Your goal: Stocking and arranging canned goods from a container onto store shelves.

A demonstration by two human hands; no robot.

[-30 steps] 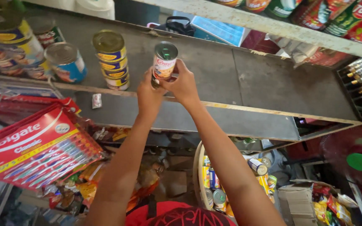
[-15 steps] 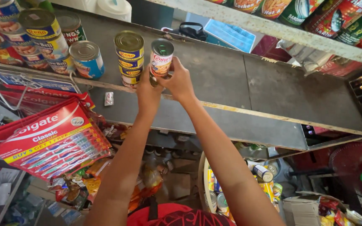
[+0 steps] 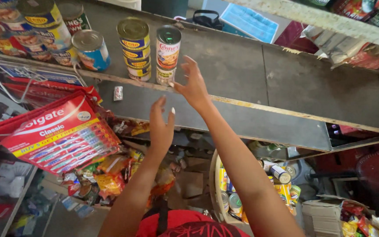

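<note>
Both hands are spread and empty, the right hand [image 3: 192,85] just beside the red-labelled can [image 3: 167,48] on the shelf [image 3: 251,70], the left hand [image 3: 161,125] lower.

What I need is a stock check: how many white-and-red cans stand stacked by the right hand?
2: upper can, and lower can beneath it, at the shelf edge; others may hide behind.

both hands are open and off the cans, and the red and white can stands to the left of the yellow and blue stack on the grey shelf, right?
Not quite. The head view shows the red and white can standing to the right of the yellow and blue stacked cans on the grey shelf, not the left. The rest holds: the left hand and right hand are open and off the cans.
</note>
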